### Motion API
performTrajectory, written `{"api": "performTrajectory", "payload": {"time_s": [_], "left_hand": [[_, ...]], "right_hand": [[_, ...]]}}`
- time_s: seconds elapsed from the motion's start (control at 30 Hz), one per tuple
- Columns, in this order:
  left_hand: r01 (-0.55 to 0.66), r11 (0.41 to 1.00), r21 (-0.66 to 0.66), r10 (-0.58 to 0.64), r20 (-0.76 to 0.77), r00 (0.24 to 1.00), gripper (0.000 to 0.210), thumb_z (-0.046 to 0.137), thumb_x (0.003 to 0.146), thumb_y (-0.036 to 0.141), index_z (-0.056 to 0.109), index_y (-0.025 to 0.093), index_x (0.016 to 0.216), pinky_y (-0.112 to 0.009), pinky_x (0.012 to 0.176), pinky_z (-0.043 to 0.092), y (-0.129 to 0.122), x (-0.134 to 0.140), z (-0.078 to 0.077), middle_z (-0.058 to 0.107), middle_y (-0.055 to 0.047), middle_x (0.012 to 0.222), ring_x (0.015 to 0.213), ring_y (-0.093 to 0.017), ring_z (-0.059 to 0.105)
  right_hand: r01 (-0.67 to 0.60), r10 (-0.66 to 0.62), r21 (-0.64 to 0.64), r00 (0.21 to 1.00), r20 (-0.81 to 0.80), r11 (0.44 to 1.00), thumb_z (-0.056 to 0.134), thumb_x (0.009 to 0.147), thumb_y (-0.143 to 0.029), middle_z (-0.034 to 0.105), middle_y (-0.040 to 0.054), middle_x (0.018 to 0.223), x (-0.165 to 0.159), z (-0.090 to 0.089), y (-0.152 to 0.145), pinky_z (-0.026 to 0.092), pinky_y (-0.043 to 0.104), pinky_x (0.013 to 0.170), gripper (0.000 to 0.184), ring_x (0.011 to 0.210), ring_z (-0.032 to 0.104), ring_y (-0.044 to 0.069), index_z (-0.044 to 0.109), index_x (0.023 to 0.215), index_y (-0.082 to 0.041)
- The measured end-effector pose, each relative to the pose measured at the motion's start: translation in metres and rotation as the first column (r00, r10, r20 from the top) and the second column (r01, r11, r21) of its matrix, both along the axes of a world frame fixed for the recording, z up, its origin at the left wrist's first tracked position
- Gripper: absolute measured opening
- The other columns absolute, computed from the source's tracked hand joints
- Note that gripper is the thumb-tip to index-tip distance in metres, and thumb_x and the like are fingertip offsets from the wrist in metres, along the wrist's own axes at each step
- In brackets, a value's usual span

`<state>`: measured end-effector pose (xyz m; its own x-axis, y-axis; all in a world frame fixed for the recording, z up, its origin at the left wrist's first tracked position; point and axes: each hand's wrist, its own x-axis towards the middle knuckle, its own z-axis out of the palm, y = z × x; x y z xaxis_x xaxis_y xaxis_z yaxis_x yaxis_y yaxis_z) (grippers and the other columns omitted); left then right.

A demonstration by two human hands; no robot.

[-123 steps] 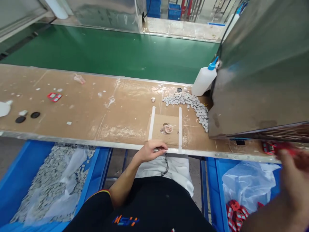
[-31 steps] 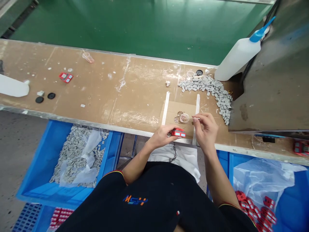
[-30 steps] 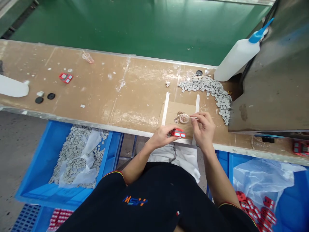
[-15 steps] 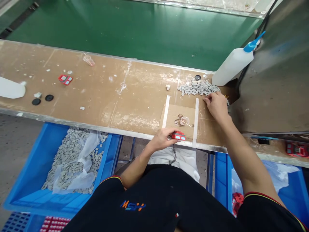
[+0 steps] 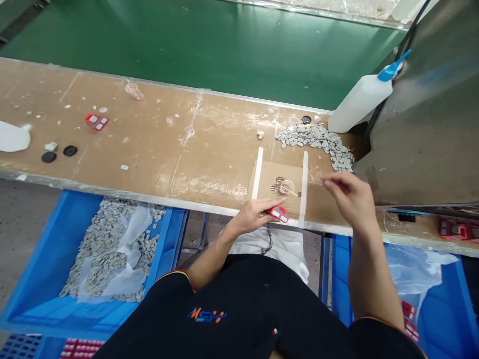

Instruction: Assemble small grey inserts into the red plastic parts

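Note:
At the bench's front edge my left hand (image 5: 251, 216) is closed around a small red plastic part (image 5: 279, 213) with pale window-like panels, looking like a toy vehicle body. My right hand (image 5: 350, 193) is raised to the right of the cardboard pad, thumb and fingers pinched together. Whatever sits at its fingertips is too small to make out. Beyond that hand lies a heap of small grey pieces (image 5: 318, 138). A little clear cup (image 5: 286, 187) with a white stick in it stands on the taped cardboard pad (image 5: 269, 172), between the hands.
A white squeeze bottle (image 5: 361, 102) with a blue nozzle leans by the metal panel (image 5: 426, 129) at right. Another red part (image 5: 96, 121) and black discs (image 5: 70, 150) lie at left. Blue bins (image 5: 22, 279) flank me below the bench; green belt (image 5: 224, 50) runs behind.
My right hand has pulled back from the grey heap toward me, fingers still pinched. The red part in my left hand has tilted slightly. The view has shifted a little.

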<state>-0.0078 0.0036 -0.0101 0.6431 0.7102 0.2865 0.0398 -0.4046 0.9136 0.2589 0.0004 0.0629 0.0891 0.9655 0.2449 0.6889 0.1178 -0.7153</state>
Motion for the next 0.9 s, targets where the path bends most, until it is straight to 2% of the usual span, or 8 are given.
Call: {"api": "performTrajectory", "payload": {"time_s": [0.1,0.23,0.33,0.47,0.6,0.77,0.83,0.9], "left_hand": [[0.011,0.999,-0.031,-0.012,-0.014,1.000,0.043,0.061,0.094,0.015,0.060,0.019,0.136,-0.037,0.093,0.060,0.000,0.000,0.000,0.076,-0.011,0.117,0.105,-0.020,0.073],[-0.009,0.988,-0.152,0.006,-0.023,1.000,0.032,0.064,0.091,0.016,0.065,0.017,0.124,-0.031,0.086,0.062,-0.002,0.002,0.002,0.075,-0.010,0.115,0.095,-0.018,0.074],[0.000,0.983,-0.185,-0.007,-0.038,0.999,0.023,0.065,0.091,0.017,0.067,0.015,0.114,-0.029,0.083,0.061,-0.002,0.003,0.006,0.076,-0.009,0.107,0.091,-0.017,0.074],[-0.001,0.991,-0.134,-0.011,-0.089,0.996,0.018,0.065,0.090,0.019,0.068,0.015,0.108,-0.029,0.082,0.059,-0.002,0.002,0.007,0.076,-0.008,0.102,0.091,-0.018,0.072],[-0.001,0.996,-0.087,-0.013,-0.152,0.988,0.020,0.063,0.090,0.016,0.069,0.017,0.109,-0.029,0.082,0.058,-0.002,0.002,0.005,0.076,-0.006,0.100,0.089,-0.018,0.071],[-0.006,1.000,-0.028,0.001,-0.167,0.986,0.018,0.061,0.091,0.016,0.068,0.016,0.108,-0.028,0.078,0.057,-0.004,0.002,0.002,0.076,-0.007,0.098,0.085,-0.017,0.071],[-0.018,1.000,-0.016,0.014,-0.182,0.983,0.018,0.061,0.090,0.014,0.068,0.016,0.107,-0.027,0.077,0.057,-0.005,0.001,0.002,0.076,-0.006,0.096,0.084,-0.017,0.071],[-0.025,1.000,-0.004,0.023,-0.201,0.979,0.020,0.061,0.089,0.012,0.069,0.017,0.106,-0.027,0.076,0.057,-0.006,0.000,0.002,0.076,-0.006,0.094,0.083,-0.017,0.071]], "right_hand": [[-0.129,0.096,-0.128,0.966,-0.239,0.983,0.067,0.088,-0.031,0.074,0.0031,0.083,-0.032,0.000,-0.044,0.055,0.030,0.064,0.012,0.072,0.069,0.018,0.073,0.094,-0.022],[-0.144,0.068,-0.200,0.936,-0.345,0.969,0.069,0.088,-0.039,0.074,0.0043,0.079,-0.060,-0.017,-0.056,0.055,0.029,0.063,0.021,0.069,0.069,0.018,0.073,0.089,-0.019],[-0.184,0.107,-0.212,0.939,-0.328,0.960,0.069,0.089,-0.038,0.074,0.0044,0.080,-0.065,-0.025,-0.051,0.054,0.030,0.066,0.019,0.070,0.068,0.018,0.073,0.084,-0.020],[-0.222,0.169,-0.186,0.951,-0.260,0.957,0.065,0.091,-0.031,0.073,0.0042,0.078,-0.065,-0.022,-0.048,0.052,0.029,0.064,0.014,0.068,0.066,0.018,0.071,0.084,-0.020],[-0.244,0.232,-0.143,0.968,-0.096,0.959,0.060,0.092,-0.023,0.064,0.0026,0.075,-0.069,-0.013,-0.049,0.047,0.028,0.062,0.013,0.066,0.059,0.016,0.066,0.082,-0.020],[-0.245,0.265,-0.152,0.956,0.128,0.958,0.049,0.097,-0.017,0.053,0.0025,0.075,-0.077,-0.008,-0.054,0.041,0.028,0.060,0.023,0.066,0.053,0.017,0.060,0.077,-0.020],[-0.268,0.288,-0.160,0.951,0.115,0.950,0.048,0.098,-0.018,0.051,0.0017,0.074,-0.077,-0.008,-0.057,0.040,0.028,0.059,0.023,0.064,0.051,0.016,0.060,0.078,-0.020],[-0.299,0.307,-0.168,0.951,0.026,0.939,0.050,0.099,-0.021,0.050,0.0013,0.074,-0.075,-0.009,-0.060,0.042,0.027,0.059,0.020,0.063,0.052,0.015,0.061,0.081,-0.020]]}}
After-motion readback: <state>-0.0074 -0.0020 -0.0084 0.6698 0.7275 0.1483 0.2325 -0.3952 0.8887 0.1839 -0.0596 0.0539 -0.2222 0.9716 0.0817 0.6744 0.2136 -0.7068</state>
